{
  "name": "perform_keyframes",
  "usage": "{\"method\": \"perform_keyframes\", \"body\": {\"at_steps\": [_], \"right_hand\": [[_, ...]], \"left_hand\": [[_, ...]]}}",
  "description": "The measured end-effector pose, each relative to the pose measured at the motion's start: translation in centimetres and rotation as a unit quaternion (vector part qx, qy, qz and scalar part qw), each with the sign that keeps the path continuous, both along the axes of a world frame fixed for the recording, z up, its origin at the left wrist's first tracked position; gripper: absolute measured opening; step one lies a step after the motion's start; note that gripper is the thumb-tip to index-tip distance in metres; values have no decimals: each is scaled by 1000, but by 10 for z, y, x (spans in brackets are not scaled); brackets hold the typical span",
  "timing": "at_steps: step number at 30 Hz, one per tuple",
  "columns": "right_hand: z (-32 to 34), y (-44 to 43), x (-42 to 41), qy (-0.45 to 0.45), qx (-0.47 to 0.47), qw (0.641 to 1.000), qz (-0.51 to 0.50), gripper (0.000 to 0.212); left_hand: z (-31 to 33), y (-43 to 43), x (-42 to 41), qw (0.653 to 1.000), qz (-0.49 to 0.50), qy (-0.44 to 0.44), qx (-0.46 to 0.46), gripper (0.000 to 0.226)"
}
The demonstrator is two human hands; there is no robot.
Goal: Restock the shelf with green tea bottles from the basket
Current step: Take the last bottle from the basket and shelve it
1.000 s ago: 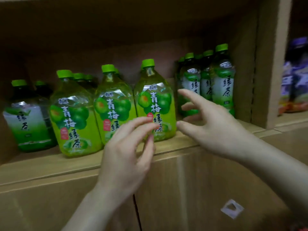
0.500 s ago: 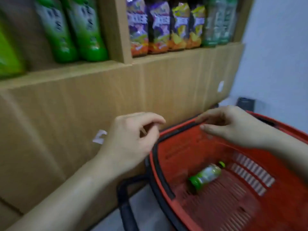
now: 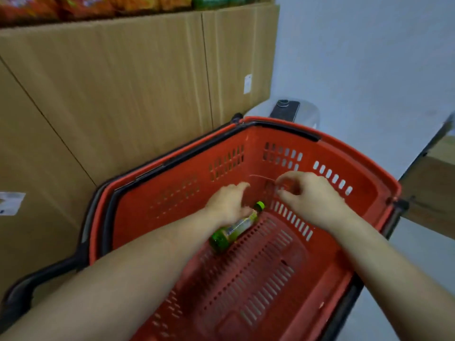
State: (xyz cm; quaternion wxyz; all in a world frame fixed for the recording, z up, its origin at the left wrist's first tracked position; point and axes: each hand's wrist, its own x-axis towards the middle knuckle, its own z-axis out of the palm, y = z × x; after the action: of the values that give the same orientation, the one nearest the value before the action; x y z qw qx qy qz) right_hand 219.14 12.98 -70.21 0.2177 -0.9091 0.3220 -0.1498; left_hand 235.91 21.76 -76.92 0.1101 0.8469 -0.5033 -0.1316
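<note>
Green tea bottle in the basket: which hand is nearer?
Left. The left hand is right over the green tea bottle, apparently touching it; the right hand hovers apart, beyond its cap.

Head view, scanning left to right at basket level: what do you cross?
Cardboard shelf front → basket's left rim → left hand → right hand → basket's right rim → pale wall.

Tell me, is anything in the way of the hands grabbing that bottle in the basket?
Nothing visible. The bottle lies alone on the basket floor. The left hand is right over it, maybe touching already. The right hand hangs beside the cap, fingers curled around nothing.
</note>
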Motion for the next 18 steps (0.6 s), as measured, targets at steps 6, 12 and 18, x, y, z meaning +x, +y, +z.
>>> {"method": "perform_keyframes", "body": {"at_steps": [6, 12, 18], "right_hand": [[-6, -12, -23, 10, 33, 998, -49, 21], [5, -5, 4, 8, 89, 994, -61, 32], [1, -8, 20, 112, 153, 980, -66, 62]], "left_hand": [[-117, -2, 7, 978, 80, 46, 184, 106], [-114, -4, -1, 969, 75, 106, 211, 76], [0, 1, 2, 967, 9, 237, 95, 58]]}}
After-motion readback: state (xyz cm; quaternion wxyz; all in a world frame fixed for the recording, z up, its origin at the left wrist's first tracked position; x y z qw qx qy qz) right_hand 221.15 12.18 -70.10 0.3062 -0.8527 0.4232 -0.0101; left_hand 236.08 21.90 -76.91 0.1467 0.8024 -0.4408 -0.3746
